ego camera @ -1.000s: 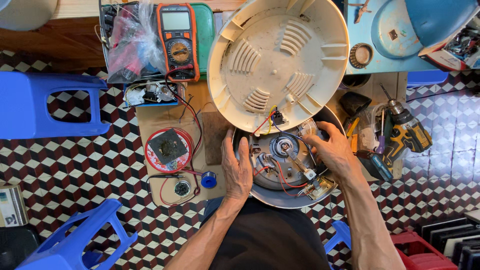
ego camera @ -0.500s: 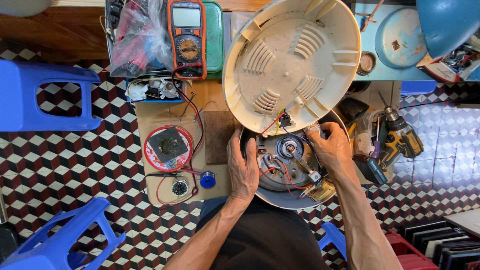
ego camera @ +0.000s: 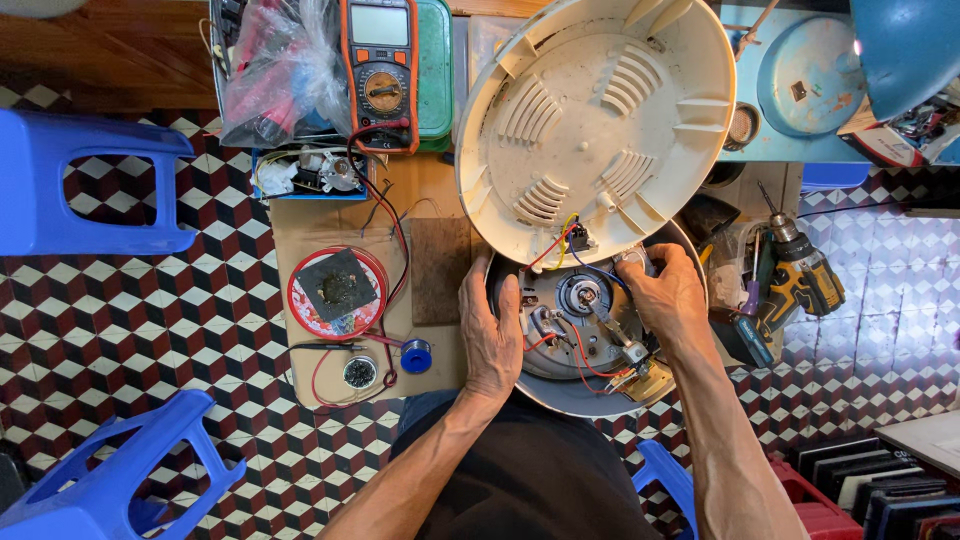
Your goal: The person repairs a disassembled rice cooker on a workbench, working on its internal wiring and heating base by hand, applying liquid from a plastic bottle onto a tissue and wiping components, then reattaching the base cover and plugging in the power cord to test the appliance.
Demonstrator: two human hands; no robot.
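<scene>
An opened round appliance body (ego camera: 585, 330) lies with grey metal innards and red, blue and yellow wires exposed; its cream plastic base cover (ego camera: 595, 125) tilts up just behind it, still wired.

Two blue stools (ego camera: 90, 185) at nine o'clock, one multimeter (ego camera: 380, 75) at twelve, one cordless drill (ego camera: 800, 275) (yellow-black) at three.

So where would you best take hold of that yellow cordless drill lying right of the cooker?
Probably by the handle of the yellow drill, coming from above on its right side. It lies flat with the chuck pointing up-left, and the right hand and the opened cooker body crowd its left.
</scene>
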